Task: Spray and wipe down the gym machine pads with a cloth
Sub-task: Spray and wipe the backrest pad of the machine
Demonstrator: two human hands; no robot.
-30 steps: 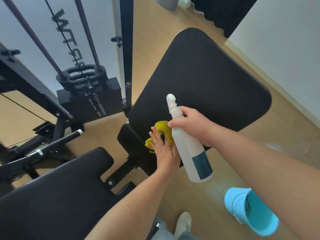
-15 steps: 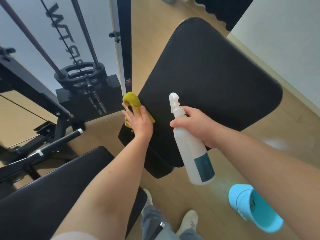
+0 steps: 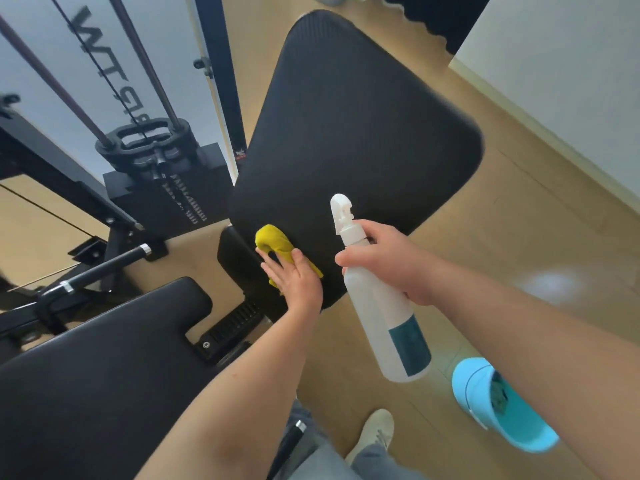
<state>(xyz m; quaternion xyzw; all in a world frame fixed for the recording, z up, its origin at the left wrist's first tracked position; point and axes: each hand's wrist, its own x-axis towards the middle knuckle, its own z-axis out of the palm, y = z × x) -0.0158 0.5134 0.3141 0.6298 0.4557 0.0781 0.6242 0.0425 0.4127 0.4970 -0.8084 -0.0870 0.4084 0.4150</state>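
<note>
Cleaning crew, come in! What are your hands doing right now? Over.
Left hand flat, pressing yellow cloth on black pad, near corner. Right hand grips spray bottle. Blue bucket on floor, off to the right.

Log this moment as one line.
step: wipe | left hand: presses yellow cloth on black pad | right hand: holds spray bottle

Yellow cloth (image 3: 273, 241) on black pad (image 3: 346, 133); blue bucket (image 3: 485, 403) on floor (image 3: 519, 237).
</note>
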